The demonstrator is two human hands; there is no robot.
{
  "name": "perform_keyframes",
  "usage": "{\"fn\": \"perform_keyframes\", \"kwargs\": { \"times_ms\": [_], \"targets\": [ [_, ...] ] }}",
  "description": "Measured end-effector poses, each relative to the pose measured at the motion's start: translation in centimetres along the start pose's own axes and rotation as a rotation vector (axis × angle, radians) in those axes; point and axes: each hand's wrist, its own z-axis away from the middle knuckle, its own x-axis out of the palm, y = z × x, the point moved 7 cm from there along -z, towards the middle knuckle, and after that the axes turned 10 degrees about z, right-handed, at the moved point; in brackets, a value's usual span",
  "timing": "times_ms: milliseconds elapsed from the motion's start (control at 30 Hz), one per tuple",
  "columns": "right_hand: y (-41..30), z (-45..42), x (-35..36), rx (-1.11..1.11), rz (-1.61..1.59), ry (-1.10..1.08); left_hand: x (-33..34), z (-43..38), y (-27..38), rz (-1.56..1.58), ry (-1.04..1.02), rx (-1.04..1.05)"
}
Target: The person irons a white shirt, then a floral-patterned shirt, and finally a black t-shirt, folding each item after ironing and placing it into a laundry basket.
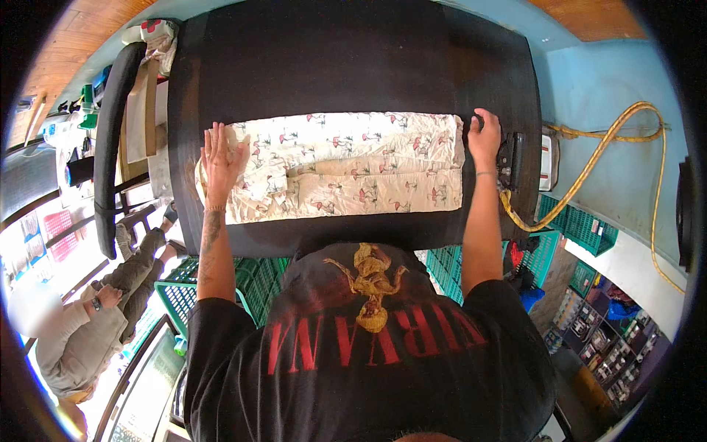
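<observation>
A cream cotton garment (375, 190) printed with pink flamingos lies folded into a long strip on a black padded table (342, 61). Its left part is bunched and wrinkled, and what kind of garment it is cannot be told. My left hand (223, 160) rests flat on the left end of the fabric, fingers pointing away from me. Just beyond the right end, my right hand (485, 138) is over the table with fingers loosely curled and nothing in them. To its right is a black iron (515, 161), with a yellow hose (585, 182) running from its near end.
Green plastic crates (259, 287) stand under the table's near edge, and a teal crate (544, 257) holds dark clothing. A long black padded board (116, 149) is at the left. Beyond it, a person (91, 337) sits at the lower left. Shelves (602, 342) hold small items at the lower right.
</observation>
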Motion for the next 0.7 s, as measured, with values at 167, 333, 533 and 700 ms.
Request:
{"fn": "perform_keyframes", "kwargs": {
  "times_ms": [167,333,533,700],
  "targets": [
    [-11.5,5.2,0.9,-0.384,0.068,-0.227,1.3,1.6,-2.6,-0.284,-0.059,-0.147],
    [-6.5,8.1,5.0,-0.171,0.304,-0.348,0.8,1.1,-2.5,-0.195,-0.064,-0.113],
    [-8.8,5.6,3.0,-0.148,0.286,-0.324,-3.5,3.0,0.5,0.044,0.106,0.002],
    [-24.5,8.1,0.5,-0.415,-0.397,-0.273,-4.5,10.1,5.4,0.554,-0.07,0.011]
  ]
}}
